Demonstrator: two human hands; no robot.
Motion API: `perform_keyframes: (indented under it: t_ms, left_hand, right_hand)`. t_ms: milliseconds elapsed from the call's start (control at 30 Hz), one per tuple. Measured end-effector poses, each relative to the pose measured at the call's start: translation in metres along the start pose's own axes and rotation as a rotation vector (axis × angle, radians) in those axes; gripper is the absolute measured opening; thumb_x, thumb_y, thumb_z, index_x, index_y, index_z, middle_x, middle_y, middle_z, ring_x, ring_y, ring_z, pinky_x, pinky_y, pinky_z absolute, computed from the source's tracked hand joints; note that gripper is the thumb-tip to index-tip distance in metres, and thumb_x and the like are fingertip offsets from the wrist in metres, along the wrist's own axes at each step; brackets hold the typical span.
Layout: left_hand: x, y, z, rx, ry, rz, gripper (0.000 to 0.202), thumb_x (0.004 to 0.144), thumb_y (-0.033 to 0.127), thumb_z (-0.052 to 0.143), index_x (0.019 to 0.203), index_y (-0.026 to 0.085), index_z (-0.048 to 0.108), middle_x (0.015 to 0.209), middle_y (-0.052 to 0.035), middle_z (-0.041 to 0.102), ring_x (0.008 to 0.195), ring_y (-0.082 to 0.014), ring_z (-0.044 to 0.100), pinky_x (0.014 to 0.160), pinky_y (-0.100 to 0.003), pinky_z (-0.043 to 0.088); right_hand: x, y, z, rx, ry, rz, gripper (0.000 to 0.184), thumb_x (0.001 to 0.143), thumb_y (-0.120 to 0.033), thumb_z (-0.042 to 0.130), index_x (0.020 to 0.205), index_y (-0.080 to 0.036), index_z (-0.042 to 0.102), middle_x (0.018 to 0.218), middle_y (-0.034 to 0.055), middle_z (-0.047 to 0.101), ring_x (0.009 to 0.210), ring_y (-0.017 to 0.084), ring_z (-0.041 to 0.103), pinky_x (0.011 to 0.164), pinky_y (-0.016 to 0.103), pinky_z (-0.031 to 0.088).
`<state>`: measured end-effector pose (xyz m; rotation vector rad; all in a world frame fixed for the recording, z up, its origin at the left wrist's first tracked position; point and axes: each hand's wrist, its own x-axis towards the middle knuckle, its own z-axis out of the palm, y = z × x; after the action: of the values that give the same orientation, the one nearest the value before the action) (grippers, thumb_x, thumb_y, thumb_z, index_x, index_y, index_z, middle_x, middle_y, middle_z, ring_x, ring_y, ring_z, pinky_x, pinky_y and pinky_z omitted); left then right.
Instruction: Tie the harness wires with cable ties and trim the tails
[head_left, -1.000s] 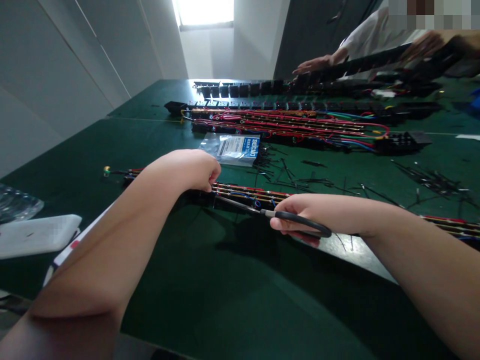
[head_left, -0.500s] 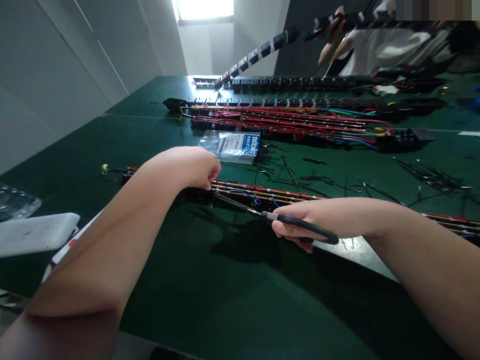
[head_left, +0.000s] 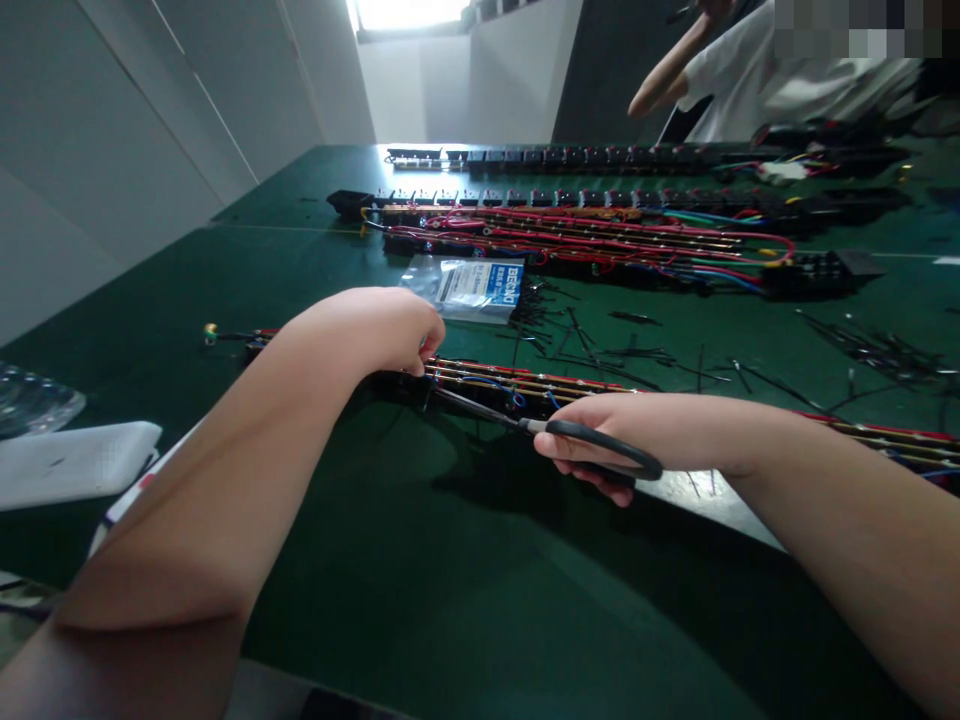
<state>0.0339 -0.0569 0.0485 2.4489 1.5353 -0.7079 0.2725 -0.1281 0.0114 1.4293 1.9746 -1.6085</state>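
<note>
While we're pinning the wired strip (head_left: pixel 525 385) with our left hand (head_left: pixel 375 330), fingers curled down onto it mid-table toward the near edge, our right hand (head_left: pixel 637 435) is gripping the scissors (head_left: pixel 555 432), fingers closed thru the black loops, blades pointing left at the wires and looking nearly closed. Strip's probably long, stiff, light; wires soft and easy to nick, so we're holding beside the cut. Both forearms are reaching in from the near edge.

On the table (head_left: pixel 225 270), the packet (head_left: pixel 472 287) lies between the near strip (head_left: pixel 525 385) and the far strips (head_left: pixel 570 235).
</note>
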Motion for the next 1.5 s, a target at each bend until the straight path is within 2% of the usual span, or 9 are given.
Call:
perform_keyframes:
  t_ms: [433, 767, 833, 900, 1033, 1133, 1267, 1400, 1500]
  left_hand:
    - [0.0, 0.001, -0.002, 0.017, -0.009, 0.015, 0.025, 0.076, 0.028, 0.067, 0.1, 0.027, 0.075, 0.096, -0.0055, 0.07, 0.078, -0.0218, 0.061, 0.069, -0.032, 0.044]
    - [-0.005, 0.003, 0.003, 0.055, 0.089, 0.018, 0.016, 0.076, 0.025, 0.065, 0.089, 0.025, 0.075, 0.082, -0.0043, 0.069, 0.058, -0.0139, 0.051, 0.056, -0.027, 0.035]
    - [-0.01, 0.008, 0.003, 0.08, 0.086, -0.004, 0.013, 0.078, 0.029, 0.064, 0.081, 0.023, 0.074, 0.076, -0.0049, 0.068, 0.054, -0.0134, 0.05, 0.054, -0.027, 0.034]
    - [-0.015, 0.013, 0.003, 0.092, 0.067, -0.016, 0.018, 0.08, 0.037, 0.064, 0.076, 0.022, 0.074, 0.071, -0.005, 0.067, 0.051, -0.0142, 0.049, 0.052, -0.028, 0.034]
    - [-0.019, 0.021, 0.004, 0.104, 0.059, -0.027, 0.031, 0.072, 0.053, 0.071, 0.077, 0.022, 0.074, 0.065, -0.0051, 0.065, 0.048, -0.0158, 0.049, 0.054, -0.03, 0.037]
    - [-0.017, 0.028, 0.006, 0.095, 0.005, -0.018, 0.022, 0.069, 0.043, 0.076, 0.074, 0.022, 0.075, 0.059, -0.004, 0.063, 0.045, -0.015, 0.048, 0.055, -0.031, 0.039]
    - [-0.015, 0.035, 0.008, 0.131, -0.02, -0.03, 0.004, 0.066, 0.024, 0.071, 0.065, 0.021, 0.072, 0.052, -0.0024, 0.059, 0.04, -0.0144, 0.045, 0.05, -0.03, 0.038]
    - [-0.019, 0.031, 0.008, 0.181, -0.014, -0.023, 0.009, 0.065, 0.02, 0.065, 0.069, 0.021, 0.073, 0.056, -0.003, 0.063, 0.04, -0.0141, 0.046, 0.046, -0.028, 0.036]
    - [-0.026, 0.024, 0.005, 0.168, 0.005, -0.028, 0.013, 0.068, 0.022, 0.061, 0.073, 0.022, 0.074, 0.061, -0.0039, 0.066, 0.042, -0.0141, 0.048, 0.045, -0.027, 0.035]
  right_hand:
    - [0.006, 0.004, 0.004, 0.126, 0.01, -0.027, 0.055, 0.078, -0.073, 0.06, 0.084, -0.018, 0.058, 0.064, -0.0009, 0.057, 0.056, 0.014, 0.055, 0.058, 0.027, 0.044]
    - [0.011, 0.005, 0.007, 0.235, 0.01, -0.02, 0.05, 0.077, -0.066, 0.067, 0.081, -0.018, 0.056, 0.063, -0.0031, 0.055, 0.053, 0.011, 0.052, 0.053, 0.025, 0.042]
    - [0.012, 0.007, 0.007, 0.236, 0.012, -0.027, 0.05, 0.077, -0.066, 0.067, 0.081, -0.018, 0.056, 0.062, -0.0035, 0.055, 0.052, 0.011, 0.052, 0.052, 0.024, 0.041]
    - [0.015, 0.009, 0.007, 0.23, 0.014, -0.038, 0.049, 0.077, -0.066, 0.066, 0.08, -0.018, 0.056, 0.06, -0.0037, 0.055, 0.051, 0.011, 0.052, 0.05, 0.024, 0.039]
    - [0.018, 0.011, 0.008, 0.23, 0.0, -0.061, 0.048, 0.079, -0.065, 0.065, 0.078, -0.018, 0.056, 0.056, -0.0046, 0.053, 0.049, 0.01, 0.05, 0.049, 0.023, 0.037]
    - [0.017, 0.008, 0.008, 0.218, 0.012, -0.065, 0.048, 0.079, -0.065, 0.065, 0.078, -0.018, 0.057, 0.054, -0.0047, 0.052, 0.047, 0.01, 0.049, 0.049, 0.024, 0.037]
    - [0.014, 0.002, 0.008, 0.169, 0.03, -0.062, 0.049, 0.079, -0.065, 0.064, 0.075, -0.017, 0.058, 0.05, -0.0042, 0.051, 0.044, 0.01, 0.048, 0.047, 0.024, 0.036]
    - [0.011, 0.002, 0.009, 0.173, 0.054, -0.054, 0.051, 0.079, -0.068, 0.061, 0.073, -0.017, 0.057, 0.052, -0.0032, 0.053, 0.043, 0.01, 0.048, 0.046, 0.023, 0.035]
    - [0.003, 0.004, 0.006, 0.119, 0.081, 0.015, 0.051, 0.076, -0.069, 0.063, 0.076, -0.018, 0.058, 0.053, -0.0028, 0.054, 0.044, 0.012, 0.05, 0.045, 0.024, 0.035]
